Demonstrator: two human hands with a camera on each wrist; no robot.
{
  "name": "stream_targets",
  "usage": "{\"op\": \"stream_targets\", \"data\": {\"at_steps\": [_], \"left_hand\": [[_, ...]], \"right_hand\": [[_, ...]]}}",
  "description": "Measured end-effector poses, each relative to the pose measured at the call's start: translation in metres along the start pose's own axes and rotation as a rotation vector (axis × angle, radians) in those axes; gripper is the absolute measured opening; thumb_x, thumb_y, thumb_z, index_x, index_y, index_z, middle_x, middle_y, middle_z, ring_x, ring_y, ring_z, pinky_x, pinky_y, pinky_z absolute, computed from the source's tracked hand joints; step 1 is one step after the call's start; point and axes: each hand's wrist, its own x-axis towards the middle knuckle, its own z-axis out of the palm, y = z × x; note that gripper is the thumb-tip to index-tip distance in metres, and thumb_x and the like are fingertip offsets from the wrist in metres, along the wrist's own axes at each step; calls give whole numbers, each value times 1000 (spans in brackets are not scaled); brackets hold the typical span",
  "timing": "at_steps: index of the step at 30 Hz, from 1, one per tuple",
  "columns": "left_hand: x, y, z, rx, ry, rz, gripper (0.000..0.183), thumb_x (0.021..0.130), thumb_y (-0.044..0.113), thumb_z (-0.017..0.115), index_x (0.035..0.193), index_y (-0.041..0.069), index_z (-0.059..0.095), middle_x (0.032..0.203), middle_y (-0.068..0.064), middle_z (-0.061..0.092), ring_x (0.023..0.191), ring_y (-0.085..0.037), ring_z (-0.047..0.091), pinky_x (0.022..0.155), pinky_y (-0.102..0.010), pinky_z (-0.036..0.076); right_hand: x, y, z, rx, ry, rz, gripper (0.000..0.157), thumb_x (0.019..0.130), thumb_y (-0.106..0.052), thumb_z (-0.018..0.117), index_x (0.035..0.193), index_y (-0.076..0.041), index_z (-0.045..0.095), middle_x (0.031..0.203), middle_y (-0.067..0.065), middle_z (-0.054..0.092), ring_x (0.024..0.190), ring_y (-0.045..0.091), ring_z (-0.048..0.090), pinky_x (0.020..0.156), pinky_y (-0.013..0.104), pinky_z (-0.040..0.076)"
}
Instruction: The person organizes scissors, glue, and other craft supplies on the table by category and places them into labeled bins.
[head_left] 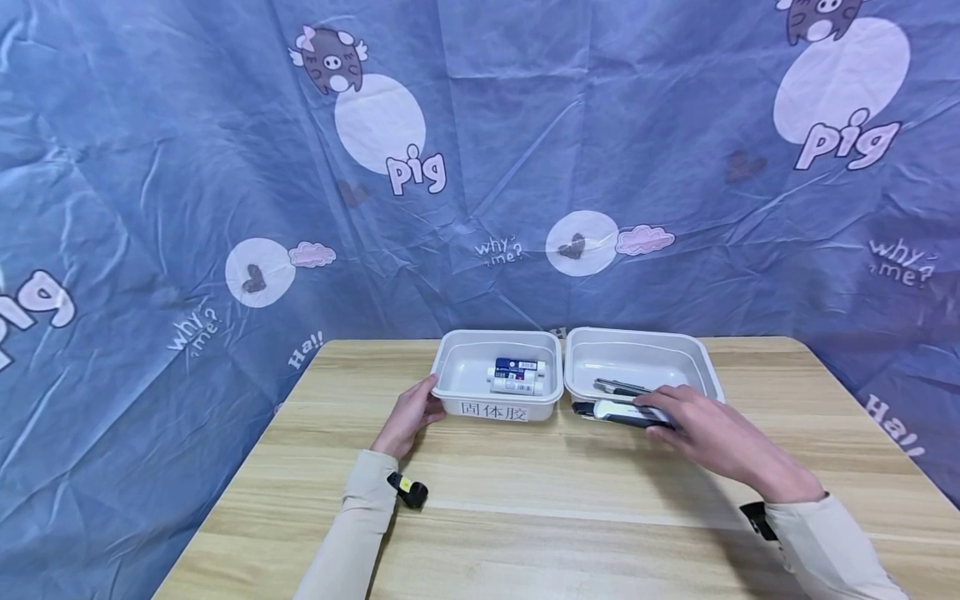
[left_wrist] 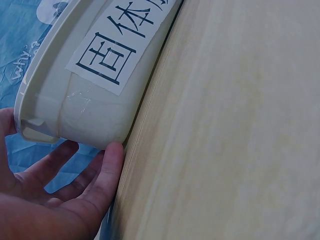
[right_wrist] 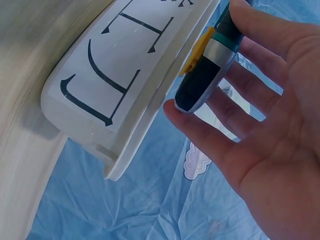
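At the left end of a white plastic tray [head_left: 457, 392] my left hand [head_left: 411, 414] holds the rim, one digit over it and others against the wall below. Several glue sticks [head_left: 517, 386] with blue and white wraps lie in this tray. My right hand [head_left: 701, 429] grips a black-and-white utility knife [head_left: 617, 412] between thumb and fingers, across the front rim of the right-hand white tray [head_left: 637, 342]. In the right wrist view, the knife [right_wrist: 200, 80] shows a yellow slider. Another knife [head_left: 618, 387] shows inside the right tray, partly hidden by my fingers.
Both trays stand side by side near the back edge of the wood-grain table [head_left: 480, 517]. Paper labels with large black characters [left_wrist: 107, 55] are on their front walls. A blue printed cloth [head_left: 510, 167] hangs right behind the table.
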Motion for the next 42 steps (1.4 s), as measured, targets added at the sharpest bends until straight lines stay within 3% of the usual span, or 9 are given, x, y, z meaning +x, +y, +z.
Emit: {"op": "stream_targets", "data": {"at_steps": [7, 15, 23, 42], "left_hand": [[26, -32, -5, 0, 38, 3, 59, 109, 42, 45, 142, -6, 53, 117, -18, 67, 96, -16, 66, 101, -48, 55], [27, -33, -5, -3, 48, -3, 57, 108, 42, 48, 141, -3, 56, 117, -17, 67, 95, -16, 66, 101, -45, 56], [29, -35, -5, 4, 51, 1, 56, 108, 41, 48, 140, -4, 56, 113, -15, 68, 94, -16, 66, 99, -45, 57], [26, -32, -4, 6, 55, 6, 54, 108, 41, 46, 137, -3, 59, 111, -14, 69, 92, -15, 66, 94, -39, 59]], "right_hand": [[1, 3, 3, -25, 47, -2, 39, 83, -17, 85, 119, -14, 70, 108, 3, 70, 98, 24, 66, 75, 50, 59], [2, 7, 6, -31, 116, -18, 43, 82, -13, 84, 121, -11, 69, 111, 6, 71, 100, 27, 67, 79, 52, 59], [1, 11, 9, -23, 131, 12, 42, 83, -10, 83, 122, -10, 68, 113, 8, 71, 103, 29, 66, 80, 53, 58], [0, 21, 15, -37, 190, -13, 44, 80, -4, 83, 122, -7, 67, 111, 9, 70, 103, 31, 66, 82, 53, 56]]}}
